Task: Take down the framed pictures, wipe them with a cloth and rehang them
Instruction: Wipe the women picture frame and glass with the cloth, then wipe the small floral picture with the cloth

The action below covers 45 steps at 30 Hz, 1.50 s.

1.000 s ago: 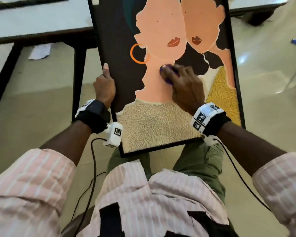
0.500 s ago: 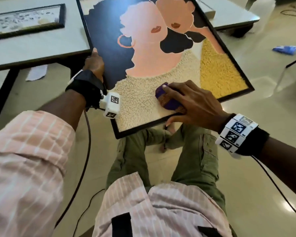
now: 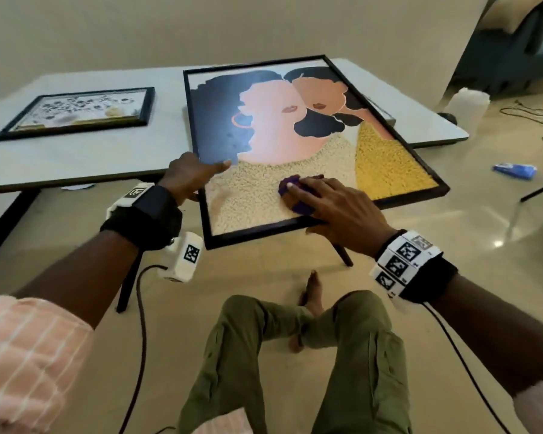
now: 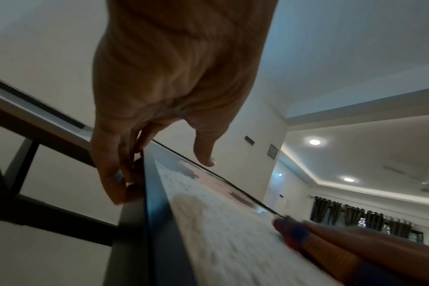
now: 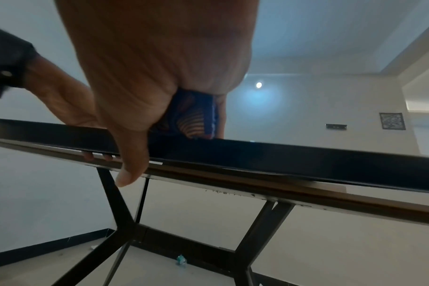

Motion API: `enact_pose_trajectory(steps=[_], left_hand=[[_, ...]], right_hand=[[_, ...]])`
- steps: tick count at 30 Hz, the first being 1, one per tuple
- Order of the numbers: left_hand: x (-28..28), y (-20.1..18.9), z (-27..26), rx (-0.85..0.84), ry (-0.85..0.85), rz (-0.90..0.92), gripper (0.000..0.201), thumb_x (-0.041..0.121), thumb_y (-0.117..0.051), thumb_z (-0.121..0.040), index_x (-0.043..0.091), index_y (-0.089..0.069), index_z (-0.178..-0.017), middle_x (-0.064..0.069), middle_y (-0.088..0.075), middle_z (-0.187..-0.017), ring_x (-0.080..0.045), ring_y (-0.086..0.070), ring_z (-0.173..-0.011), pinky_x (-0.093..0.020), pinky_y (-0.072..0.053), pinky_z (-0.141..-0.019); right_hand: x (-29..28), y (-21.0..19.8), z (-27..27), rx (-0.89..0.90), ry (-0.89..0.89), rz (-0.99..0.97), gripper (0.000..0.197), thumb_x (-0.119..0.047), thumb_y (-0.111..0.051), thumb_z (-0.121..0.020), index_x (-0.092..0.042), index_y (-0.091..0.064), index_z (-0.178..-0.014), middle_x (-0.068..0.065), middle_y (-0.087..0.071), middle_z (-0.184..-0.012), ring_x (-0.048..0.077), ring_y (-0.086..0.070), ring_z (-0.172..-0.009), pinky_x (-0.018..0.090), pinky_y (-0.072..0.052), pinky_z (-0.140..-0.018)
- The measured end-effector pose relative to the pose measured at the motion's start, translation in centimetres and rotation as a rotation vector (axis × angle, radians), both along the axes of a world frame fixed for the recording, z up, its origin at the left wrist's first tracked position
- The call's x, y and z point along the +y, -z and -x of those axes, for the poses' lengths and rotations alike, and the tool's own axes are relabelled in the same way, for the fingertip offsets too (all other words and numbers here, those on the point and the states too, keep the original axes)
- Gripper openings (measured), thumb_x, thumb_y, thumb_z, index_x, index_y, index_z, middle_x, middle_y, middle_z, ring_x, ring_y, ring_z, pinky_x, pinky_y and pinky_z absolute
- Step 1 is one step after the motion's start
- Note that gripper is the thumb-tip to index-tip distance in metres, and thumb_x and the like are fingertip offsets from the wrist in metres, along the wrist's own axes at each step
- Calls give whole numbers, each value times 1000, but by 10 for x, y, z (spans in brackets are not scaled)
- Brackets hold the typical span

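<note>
The head view looks forward and down from above onto the counter [image 3: 76,158] and large framed picture [image 3: 295,151]. The left wrist view sits close beside the picture's left edge [image 4: 157,222], looking up along its face toward the ceiling. The right wrist view looks from below its near edge [image 5: 282,154], upward. All three share that picture.
</note>
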<state>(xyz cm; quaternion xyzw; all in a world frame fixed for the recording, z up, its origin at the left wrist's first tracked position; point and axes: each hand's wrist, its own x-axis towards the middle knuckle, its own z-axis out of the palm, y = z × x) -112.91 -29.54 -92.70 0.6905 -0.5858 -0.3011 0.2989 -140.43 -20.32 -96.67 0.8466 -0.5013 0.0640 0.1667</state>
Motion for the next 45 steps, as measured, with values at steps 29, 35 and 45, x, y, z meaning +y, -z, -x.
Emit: enact_pose_trajectory(steps=[29,35,45], left_hand=[[-126,12,-18,-520,161,182,86,78,-69,-63,13,-50,-117,-6,-65,-113,-29,-61,-105,-35,-43,-77],[-142,-11,-82,-422,257,111,86,69,-55,-83,5,-46,-139,-12,-47,-145,-27,-43,-133,-35,-34,-105],[-173,-29,-219,-811,40,-177,93,74,-70,-55,1,-54,-108,-18,-58,-116,-30,-54,-100,-32,-39,-78]], right_hand=[[-230,-66,-21,-296,143,-302,86,-31,-84,-73,-25,-41,-147,8,-43,-150,33,-39,-136,39,-32,-107],[-223,-90,-58,-399,185,-213,49,-17,-69,-85,-21,-59,-133,14,-58,-129,32,-51,-119,30,-37,-92],[-221,-71,-253,-984,-82,-364,29,-22,-69,-80,-13,-69,-108,9,-70,-87,27,-67,-79,43,-56,-72]])
